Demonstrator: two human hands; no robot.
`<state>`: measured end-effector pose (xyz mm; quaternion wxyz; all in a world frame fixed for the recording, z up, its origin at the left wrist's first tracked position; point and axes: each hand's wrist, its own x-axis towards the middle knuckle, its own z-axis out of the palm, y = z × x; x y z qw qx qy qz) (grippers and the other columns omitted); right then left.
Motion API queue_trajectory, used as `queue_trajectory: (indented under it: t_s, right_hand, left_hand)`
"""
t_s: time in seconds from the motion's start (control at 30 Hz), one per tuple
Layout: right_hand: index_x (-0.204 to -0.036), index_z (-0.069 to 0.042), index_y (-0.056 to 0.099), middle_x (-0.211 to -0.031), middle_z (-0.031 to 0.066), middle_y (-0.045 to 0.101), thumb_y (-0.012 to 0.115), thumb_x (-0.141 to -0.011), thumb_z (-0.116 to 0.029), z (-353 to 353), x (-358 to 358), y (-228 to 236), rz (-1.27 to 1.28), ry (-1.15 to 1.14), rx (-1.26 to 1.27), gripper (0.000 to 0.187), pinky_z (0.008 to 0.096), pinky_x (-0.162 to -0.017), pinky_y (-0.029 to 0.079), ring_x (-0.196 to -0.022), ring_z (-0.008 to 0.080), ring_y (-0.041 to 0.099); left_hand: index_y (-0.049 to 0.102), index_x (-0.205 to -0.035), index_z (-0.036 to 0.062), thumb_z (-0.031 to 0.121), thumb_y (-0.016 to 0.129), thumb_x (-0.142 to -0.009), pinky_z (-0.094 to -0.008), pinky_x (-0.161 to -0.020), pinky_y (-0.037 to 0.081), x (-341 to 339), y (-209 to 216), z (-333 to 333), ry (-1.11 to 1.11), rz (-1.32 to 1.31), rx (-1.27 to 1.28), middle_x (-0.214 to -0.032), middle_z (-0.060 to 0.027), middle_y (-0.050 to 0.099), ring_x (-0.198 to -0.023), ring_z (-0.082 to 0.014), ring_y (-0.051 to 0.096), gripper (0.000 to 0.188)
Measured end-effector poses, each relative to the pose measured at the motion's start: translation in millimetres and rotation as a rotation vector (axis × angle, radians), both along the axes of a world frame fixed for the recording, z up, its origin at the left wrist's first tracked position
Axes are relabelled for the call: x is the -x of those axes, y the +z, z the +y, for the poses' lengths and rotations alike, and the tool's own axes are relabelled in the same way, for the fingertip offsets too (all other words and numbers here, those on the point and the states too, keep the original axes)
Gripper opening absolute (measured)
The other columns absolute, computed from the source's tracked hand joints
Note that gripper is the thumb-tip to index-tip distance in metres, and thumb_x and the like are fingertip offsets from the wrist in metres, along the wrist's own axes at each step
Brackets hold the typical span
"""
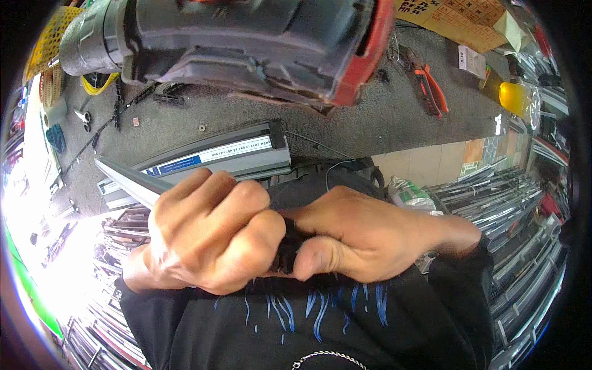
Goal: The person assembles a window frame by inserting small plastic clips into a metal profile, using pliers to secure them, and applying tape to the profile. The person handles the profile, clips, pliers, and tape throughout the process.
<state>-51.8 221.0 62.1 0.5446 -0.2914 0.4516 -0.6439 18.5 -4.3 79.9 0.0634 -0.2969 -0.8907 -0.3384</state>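
Observation:
My left hand (213,237) is closed in a fist around a grey metal strip (132,183), which juts out past the knuckles toward the upper left. Right beside it, my right hand (364,237) has its thumb and fingers closed on a small black piece (285,250) between the two hands. The fingers hide most of that piece, and I cannot tell whether it joins the strip. Both hands are in front of my chest. Just beyond them lies a silver-grey metal profile (209,159) with a blue and white label.
A large dark grey and red machine housing (246,49) looms over the grey work surface. Orange-handled pliers (430,92), a small white box (472,61) and a yellow container (512,97) lie at the right. Scissors (84,119) are at the left. Metal profiles (487,197) are stacked at the right.

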Motion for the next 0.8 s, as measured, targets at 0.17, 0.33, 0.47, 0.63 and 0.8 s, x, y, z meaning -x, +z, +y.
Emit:
queue_trajectory:
  t_s: [0.17,0.33,0.47,0.63,0.8]
  right_hand:
    - [-0.106,0.006,0.063,-0.084,0.0142,0.070,0.045,-0.113,-0.055,3.4,8.7,-11.4,-0.193,0.151,-0.002,0.064,0.0384,-0.070,0.056,-0.078,0.0240,0.071]
    - [-0.106,0.005,0.061,-0.082,0.0135,0.067,0.043,-0.114,-0.055,7.7,-0.7,-7.5,-0.284,0.143,-0.090,0.064,0.0378,-0.070,0.053,-0.073,0.0233,0.065]
    - [-0.104,0.004,0.060,-0.082,0.0118,0.066,0.042,-0.114,-0.054,12.8,-13.1,-2.0,-0.310,0.099,-0.186,0.062,0.0372,-0.071,0.051,-0.074,0.0216,0.061]
    - [-0.102,0.003,0.061,-0.080,0.0098,0.065,0.044,-0.114,-0.053,13.0,-23.3,-6.2,-0.246,0.048,-0.258,0.059,0.0375,-0.070,0.050,-0.074,0.0204,0.060]
    - [-0.100,0.003,0.061,-0.077,0.0090,0.064,0.046,-0.115,-0.046,8.8,-29.0,-7.5,-0.156,-0.035,-0.216,0.053,0.0377,-0.069,0.049,-0.072,0.0201,0.059]
  left_hand:
    - [0.062,-0.105,0.0000,0.049,0.087,-0.075,-0.0376,-0.058,0.056,11.7,6.9,-4.0,-0.056,-0.205,-0.069,-0.089,-0.0115,0.062,-0.068,-0.0290,0.068,0.063]
    - [0.063,-0.106,0.0019,0.064,0.086,-0.075,-0.0367,-0.054,0.056,16.2,16.0,-0.4,-0.108,-0.281,0.113,-0.085,-0.0101,0.065,-0.065,-0.0278,0.071,0.073]
    - [0.062,-0.103,0.0073,0.074,0.083,-0.074,-0.0372,-0.051,0.054,11.7,10.2,8.9,-0.064,-0.301,0.154,-0.079,-0.0069,0.064,-0.060,-0.0266,0.070,0.076]
    - [0.061,-0.100,0.0074,0.077,0.082,-0.070,-0.0394,-0.048,0.053,4.2,-0.1,15.6,-0.046,-0.338,0.204,-0.071,-0.0060,0.061,-0.057,-0.0267,0.069,0.079]
    - [0.061,-0.100,0.0076,0.077,0.084,-0.066,-0.0401,-0.047,0.054,1.4,0.8,16.4,0.051,-0.309,0.191,-0.069,-0.0062,0.062,-0.057,-0.0272,0.070,0.080]
